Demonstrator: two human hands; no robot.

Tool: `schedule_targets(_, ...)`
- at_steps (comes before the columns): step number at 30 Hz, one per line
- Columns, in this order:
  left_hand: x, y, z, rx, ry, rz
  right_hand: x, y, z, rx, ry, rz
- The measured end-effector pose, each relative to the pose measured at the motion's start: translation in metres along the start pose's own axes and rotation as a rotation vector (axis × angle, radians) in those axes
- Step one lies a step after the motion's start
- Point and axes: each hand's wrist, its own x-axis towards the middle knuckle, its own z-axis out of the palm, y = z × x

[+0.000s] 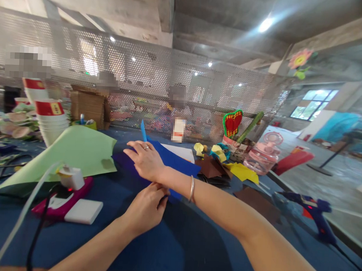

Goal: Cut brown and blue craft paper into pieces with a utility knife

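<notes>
Right hand (147, 161) open on blue sheet (181, 164), left hand (146, 208) curled, grip unclear

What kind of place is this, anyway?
Probably a craft workshop: there's a glue gun on the table, coloured sheets near the hands, and bare concrete beams overhead.

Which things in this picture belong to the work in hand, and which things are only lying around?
In the work, it seems:
- blue sheet, under the right hand
- left hand, at its near edge

Probably just lying about:
- pale green sheet
- brown sheet
- glue gun
- pink bottle
</notes>
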Motion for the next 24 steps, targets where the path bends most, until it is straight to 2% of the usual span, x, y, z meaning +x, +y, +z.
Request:
schedule_targets(3,0.000,0.001,0.000,0.001,0.003,0.019,-0.009,-0.001,-0.005,0.043,0.040,0.135)
schedule_targets(6,0.000,0.004,0.001,-0.023,0.014,0.044,-0.015,0.000,-0.003,0.112,0.034,0.351)
schedule_targets(10,-0.001,0.012,-0.006,-0.115,0.066,0.082,-0.023,0.012,0.003,0.241,-0.134,0.574)
schedule_targets(12,-0.001,0.016,-0.012,-0.180,0.152,0.050,-0.028,0.021,0.003,0.300,-0.222,0.629)
schedule_targets(15,0.001,0.013,-0.021,-0.293,0.386,-0.140,-0.037,0.027,0.001,0.368,-0.288,0.660)
schedule_targets(18,0.009,-0.005,-0.024,-0.449,0.598,-0.451,-0.045,0.027,-0.001,0.420,-0.298,0.650)
schedule_targets(19,0.011,-0.011,-0.024,-0.525,0.619,-0.548,-0.047,0.027,-0.001,0.434,-0.297,0.643)
schedule_targets(21,0.017,-0.022,-0.024,-0.704,0.584,-0.682,-0.052,0.025,-0.001,0.458,-0.299,0.621)
schedule_targets(24,0.021,-0.027,-0.025,-0.930,0.489,-0.761,-0.058,0.026,-0.003,0.494,-0.312,0.572)
